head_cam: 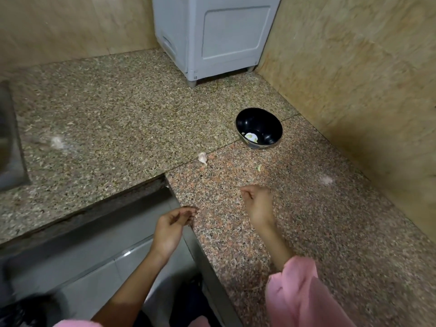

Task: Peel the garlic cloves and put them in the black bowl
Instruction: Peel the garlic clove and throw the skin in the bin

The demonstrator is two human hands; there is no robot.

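Observation:
A black bowl (259,121) stands on the reddish granite counter (306,220) near the right wall, with pale peeled garlic cloves (251,137) at its bottom. One unpeeled garlic clove (203,158) lies on the counter left of the bowl. My right hand (258,204) hovers over the counter short of the bowl, fingers curled under; nothing shows in it. My left hand (172,223) sits at the counter's inner edge with loosely bent fingers, holding nothing.
A grey appliance (217,36) stands in the back corner. Pale peel scraps lie at the far left (57,142) and right (326,180), and a small green bit (259,168) lies below the bowl. A steel sink (9,138) is at the left edge.

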